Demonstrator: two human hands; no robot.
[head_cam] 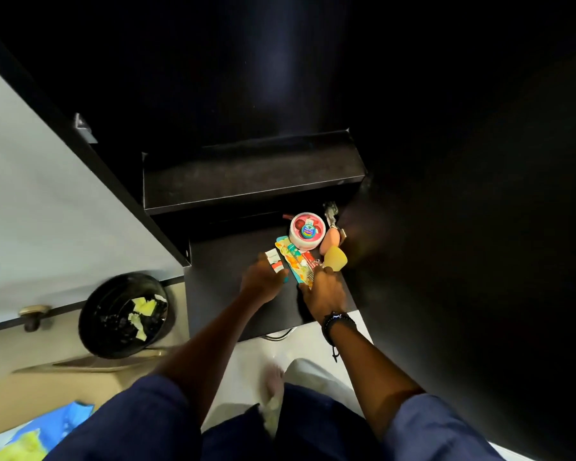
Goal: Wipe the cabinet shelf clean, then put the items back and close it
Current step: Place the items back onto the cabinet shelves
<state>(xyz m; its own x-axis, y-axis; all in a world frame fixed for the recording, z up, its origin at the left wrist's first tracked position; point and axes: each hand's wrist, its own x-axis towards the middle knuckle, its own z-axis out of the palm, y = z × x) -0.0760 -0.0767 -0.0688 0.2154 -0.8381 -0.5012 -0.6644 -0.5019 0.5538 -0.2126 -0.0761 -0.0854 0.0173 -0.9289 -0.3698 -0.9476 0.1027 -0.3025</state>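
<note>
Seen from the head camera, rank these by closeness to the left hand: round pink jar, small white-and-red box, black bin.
From the left hand:
1. small white-and-red box, at its fingertips.
2. round pink jar, farther back, rightward.
3. black bin, on the floor, left.

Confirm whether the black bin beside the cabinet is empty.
No, the black bin holds crumpled pale yellow scraps on its dark liner.
</note>
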